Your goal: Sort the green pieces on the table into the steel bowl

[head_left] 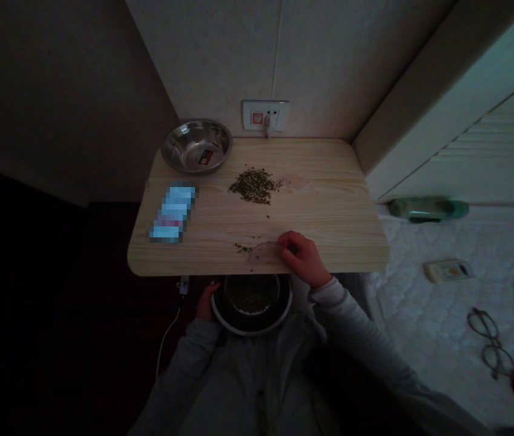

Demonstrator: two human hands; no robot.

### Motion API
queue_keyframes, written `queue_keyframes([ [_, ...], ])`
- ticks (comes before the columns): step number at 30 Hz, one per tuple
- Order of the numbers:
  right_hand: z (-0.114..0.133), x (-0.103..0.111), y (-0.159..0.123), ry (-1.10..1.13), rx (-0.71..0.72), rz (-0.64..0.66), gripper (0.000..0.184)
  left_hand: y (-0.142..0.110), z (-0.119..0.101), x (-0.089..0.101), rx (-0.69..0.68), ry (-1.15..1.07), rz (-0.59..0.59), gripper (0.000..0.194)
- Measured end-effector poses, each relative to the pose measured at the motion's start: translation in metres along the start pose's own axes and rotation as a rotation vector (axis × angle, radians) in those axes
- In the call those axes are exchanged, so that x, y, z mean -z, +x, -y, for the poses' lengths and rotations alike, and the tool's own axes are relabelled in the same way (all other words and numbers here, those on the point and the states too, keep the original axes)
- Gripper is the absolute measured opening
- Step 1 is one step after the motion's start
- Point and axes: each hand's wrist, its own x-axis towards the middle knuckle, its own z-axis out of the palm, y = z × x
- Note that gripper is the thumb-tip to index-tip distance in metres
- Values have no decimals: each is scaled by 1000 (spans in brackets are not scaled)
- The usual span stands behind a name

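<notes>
My left hand is closed on the left rim of a dark bowl with a pale edge, held below the table's front edge. Small greenish-brown grains lie inside it. Above the tabletop's near edge, my right hand pinches a thin, see-through plastic piece; its exact kind is unclear in the dim light. A few loose grains lie at the plastic's left end. Farther back on the wooden tabletop is a larger pile of the same grains.
A shiny metal bowl stands at the back left, with a lit, blurred phone in front of it. A wall socket sits behind the table. On the white bed at right lie a green bottle, a small pale box and glasses.
</notes>
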Motion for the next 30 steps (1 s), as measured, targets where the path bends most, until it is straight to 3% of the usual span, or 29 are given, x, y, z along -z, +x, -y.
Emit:
queue_keyframes([
  [16, 2, 0, 2, 153, -50, -50, 8, -8, 3, 1, 31, -1, 38, 21],
  [22, -5, -3, 5, 299, -84, -191, 8, -12, 9, 6, 48, -58, 105, 21],
  [30, -11, -3, 2, 537, -130, -377, 9, -14, 31, 34, 29, -17, 164, 19],
])
